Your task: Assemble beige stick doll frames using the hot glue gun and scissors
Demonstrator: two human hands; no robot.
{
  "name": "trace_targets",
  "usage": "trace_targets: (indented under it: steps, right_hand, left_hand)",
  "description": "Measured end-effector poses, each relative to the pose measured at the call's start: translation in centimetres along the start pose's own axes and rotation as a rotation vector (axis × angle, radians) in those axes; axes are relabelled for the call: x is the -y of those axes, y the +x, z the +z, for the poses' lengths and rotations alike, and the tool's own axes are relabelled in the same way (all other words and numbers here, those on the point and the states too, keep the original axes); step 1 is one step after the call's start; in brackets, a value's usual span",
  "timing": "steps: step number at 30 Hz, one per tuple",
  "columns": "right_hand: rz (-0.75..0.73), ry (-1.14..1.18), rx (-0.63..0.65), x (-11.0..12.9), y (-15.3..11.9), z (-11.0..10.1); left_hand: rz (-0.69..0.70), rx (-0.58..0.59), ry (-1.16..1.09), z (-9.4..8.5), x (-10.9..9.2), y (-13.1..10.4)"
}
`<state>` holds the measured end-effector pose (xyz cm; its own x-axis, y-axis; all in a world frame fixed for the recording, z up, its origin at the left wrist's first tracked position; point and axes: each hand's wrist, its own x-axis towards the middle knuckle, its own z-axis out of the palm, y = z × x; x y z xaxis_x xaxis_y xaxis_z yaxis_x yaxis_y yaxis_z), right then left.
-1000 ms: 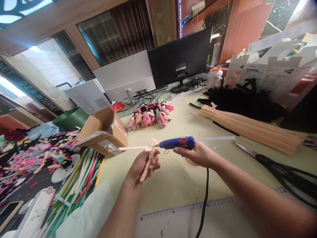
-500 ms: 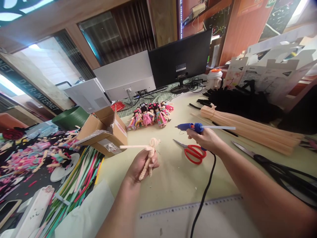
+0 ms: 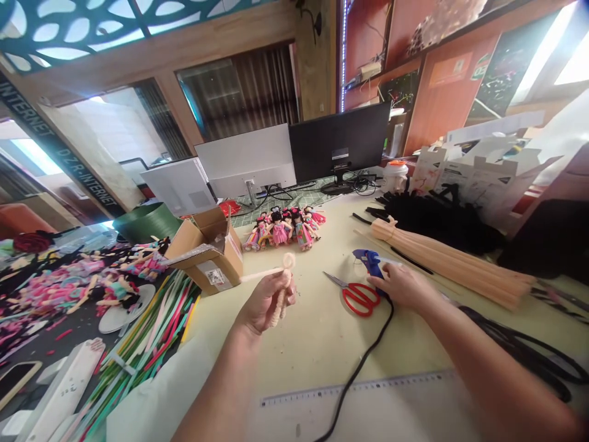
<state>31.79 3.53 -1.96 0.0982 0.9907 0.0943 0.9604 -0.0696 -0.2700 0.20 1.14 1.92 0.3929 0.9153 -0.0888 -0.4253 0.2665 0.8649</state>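
My left hand (image 3: 267, 301) is closed around a small pipe-cleaner doll figure (image 3: 278, 310) in pale peach. The figure has a looped head, twisted legs and one straight length of pipe cleaner sticking out to the left. My right hand (image 3: 407, 285) has its fingers at the lower handle of a blue hot glue gun (image 3: 369, 261), which is low at the tabletop with its nozzle to the left. A black cord runs from the handle toward me. Red-handled scissors (image 3: 361, 299) lie just left of that hand, blades pointing up-left.
Finished dolls (image 3: 281, 230) lie in a group before the monitors (image 3: 340, 144). An open cardboard box (image 3: 216, 270) stands left, beside bundled coloured pipe cleaners (image 3: 138, 350). At right are a peach bundle (image 3: 451, 258), black pipe cleaners (image 3: 442, 212) and black-handled shears (image 3: 515, 344). A ruler edge (image 3: 359, 387) lies in front.
My right hand has lowered the glue gun toward the tabletop and turned it, its grip now looser and lower on the handle. The left hand keeps the figure. The camera view has tilted up.
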Motion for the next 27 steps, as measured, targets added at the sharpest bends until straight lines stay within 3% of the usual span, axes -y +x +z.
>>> trace_targets:
  steps: [3, 5, 10, 13, 15, 20, 23, 27]
  right_hand:
    - [0.04, -0.04, 0.056, 0.2, -3.2, -1.9]
    - [-0.04, 0.073, 0.077, 1.8, -5.3, -4.0]
    - [-0.379, 0.525, 0.085, 9.8, -8.3, -9.0]
    - [-0.408, 0.426, 0.117, 14.0, -8.4, -9.6]
    - [-0.435, 0.31, 0.112, 15.4, -8.0, -8.9]
    - [-0.538, 0.087, 0.038, 15.2, -6.6, -7.0]
    - [-0.584, 0.125, 0.009, 14.6, -5.7, -7.0]
    - [-0.523, 0.191, 0.038, 14.4, -4.7, -7.2]
  left_hand:
    - [0.095, -0.048, 0.09, 0.2, -0.3, -0.1]
    - [0.144, -0.092, 0.159, 0.4, -0.2, 0.1]
    - [0.254, -0.195, 0.288, 1.1, 1.0, 0.7]
    - [0.285, -0.213, 0.352, 1.1, 1.8, 0.8]
    - [0.305, -0.212, 0.382, 0.9, 2.2, 0.8]
    - [0.32, -0.218, 0.457, -0.1, 2.7, 1.0]
    - [0.313, -0.225, 0.507, -0.5, 2.7, 1.0]
    - [0.281, -0.25, 0.518, -0.5, 2.6, 1.0]
